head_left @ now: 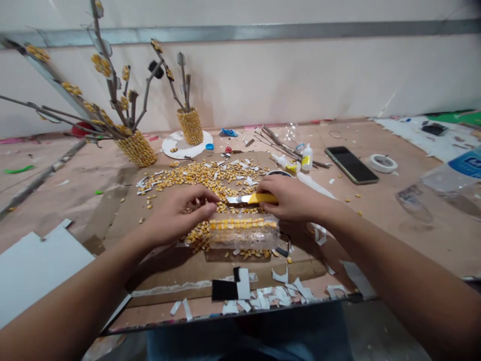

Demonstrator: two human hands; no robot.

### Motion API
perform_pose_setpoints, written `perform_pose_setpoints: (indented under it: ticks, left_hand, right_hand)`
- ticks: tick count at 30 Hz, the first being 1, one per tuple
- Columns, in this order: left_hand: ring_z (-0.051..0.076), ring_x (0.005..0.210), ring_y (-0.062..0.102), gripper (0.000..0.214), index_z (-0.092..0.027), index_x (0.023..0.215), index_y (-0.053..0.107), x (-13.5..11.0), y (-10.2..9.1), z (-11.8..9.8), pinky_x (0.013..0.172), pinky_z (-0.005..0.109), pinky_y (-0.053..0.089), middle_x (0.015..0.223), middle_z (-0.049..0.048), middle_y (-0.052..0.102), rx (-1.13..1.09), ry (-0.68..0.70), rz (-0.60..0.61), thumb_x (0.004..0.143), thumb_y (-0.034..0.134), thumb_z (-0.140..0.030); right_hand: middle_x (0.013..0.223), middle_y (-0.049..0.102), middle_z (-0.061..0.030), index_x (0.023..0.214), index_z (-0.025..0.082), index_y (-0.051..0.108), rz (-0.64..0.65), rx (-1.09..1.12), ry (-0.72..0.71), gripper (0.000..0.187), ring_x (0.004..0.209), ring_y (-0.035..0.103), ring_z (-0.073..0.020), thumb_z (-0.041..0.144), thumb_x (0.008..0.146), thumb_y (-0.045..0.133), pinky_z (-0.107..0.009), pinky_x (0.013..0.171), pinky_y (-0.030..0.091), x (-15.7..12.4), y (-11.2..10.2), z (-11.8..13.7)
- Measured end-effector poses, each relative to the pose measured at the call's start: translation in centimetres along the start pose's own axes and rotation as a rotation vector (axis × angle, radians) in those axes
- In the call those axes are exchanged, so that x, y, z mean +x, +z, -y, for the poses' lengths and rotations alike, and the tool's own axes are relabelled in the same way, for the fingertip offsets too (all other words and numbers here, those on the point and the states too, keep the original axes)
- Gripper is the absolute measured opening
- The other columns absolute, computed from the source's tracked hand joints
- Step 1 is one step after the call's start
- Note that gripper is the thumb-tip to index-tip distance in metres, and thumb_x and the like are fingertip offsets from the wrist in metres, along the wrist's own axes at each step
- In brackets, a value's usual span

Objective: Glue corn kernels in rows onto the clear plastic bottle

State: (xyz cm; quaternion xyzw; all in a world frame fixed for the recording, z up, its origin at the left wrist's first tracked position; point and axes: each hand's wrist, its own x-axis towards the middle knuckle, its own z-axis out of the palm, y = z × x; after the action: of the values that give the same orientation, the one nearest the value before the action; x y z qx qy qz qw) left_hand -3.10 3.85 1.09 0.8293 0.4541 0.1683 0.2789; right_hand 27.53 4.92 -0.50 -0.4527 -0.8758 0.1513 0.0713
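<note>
My right hand (291, 198) is closed around a yellow utility knife (259, 198) whose blade points left. Fingers of my left hand (180, 210) are curled and pinched near the blade tip, over a pile of corn kernels (205, 175); what they pinch is too small to name. Just below both hands lies a clear plastic bottle (243, 231) on its side, with a row of corn kernels stuck along its top. It rests on a brown cardboard sheet (176, 268).
Two kernel-covered vases with twig branches (137, 148) (191, 125) stand at the back left. A glue bottle (307, 158), a phone (351, 164), a tape roll (382, 162) and a plastic bottle (447, 185) lie to the right. Paper scraps (278, 296) litter the front edge; a white board (33, 268) lies left.
</note>
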Motion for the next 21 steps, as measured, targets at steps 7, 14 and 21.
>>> perform_pose_setpoints:
  ticks: [7,14,21]
  left_hand:
    - [0.029,0.113,0.07,0.045,-0.024,0.119,0.072,-1.3,0.0,-1.9,0.098,0.042,0.056,0.122,0.0082,0.075,0.01,0.084,0.175,0.086,0.08,-0.054]
    - [0.03,0.113,0.069,0.044,-0.025,0.124,0.071,-1.9,-0.5,-1.3,0.097,0.042,0.056,0.123,0.0088,0.074,0.126,0.123,0.151,0.087,0.078,-0.046]
    - [0.029,0.109,0.071,0.048,-0.026,0.121,0.072,-2.2,-1.0,-0.5,0.094,0.039,0.057,0.117,0.0061,0.077,0.052,0.132,0.075,0.077,0.086,-0.041]
  right_hand:
    - [0.11,0.072,-0.0143,0.101,0.02,0.063,-0.036,-0.01,0.092,0.012,0.099,0.065,-0.0293,0.025,0.091,0.061,-0.039,0.084,0.048,-0.1,-0.1,0.1]
    - [0.103,0.073,-0.0151,0.098,0.02,0.059,-0.166,0.125,0.25,0.011,0.092,0.064,-0.029,0.021,0.095,0.048,-0.04,0.079,0.047,0.1,-0.6,0.1]
    - [0.11,0.075,-0.0152,0.109,0.018,0.065,-0.125,0.123,0.309,0.015,0.097,0.067,-0.0298,0.025,0.097,0.06,-0.039,0.081,0.048,-0.3,-0.8,0.1]
